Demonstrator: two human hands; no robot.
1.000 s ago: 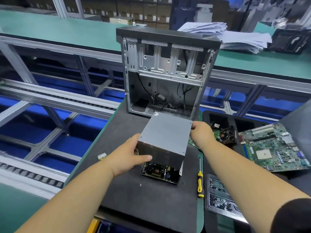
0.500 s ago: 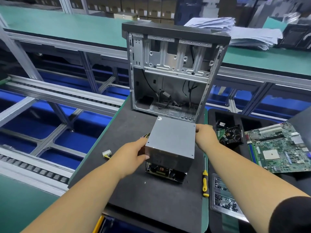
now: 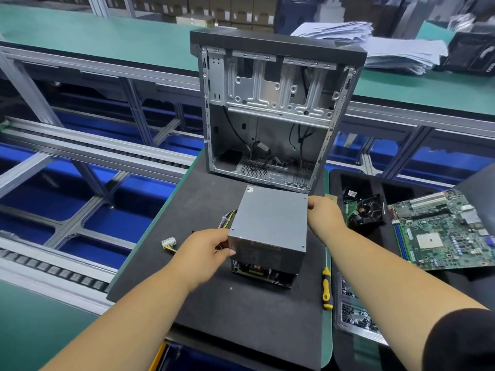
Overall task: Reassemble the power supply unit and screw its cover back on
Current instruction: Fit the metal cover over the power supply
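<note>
grey power supply cover (image 3: 269, 219) sits over the power supply base (image 3: 263, 273) (circuit board visible under its near edge) on the black mat (image 3: 241, 317). left hand (image 3: 205, 249) grips the cover's near-left corner, thumb on its front face; right hand (image 3: 325, 214) holds its far-right edge, fingers curled. wire bundle (image 3: 227, 218) beyond the left hand; screwdriver (image 3: 326, 286) nearer than the right hand; open computer case (image 3: 270, 111) beyond both.

Single head view, looking forward-down, close over black mat (image 3: 214, 303).
</note>
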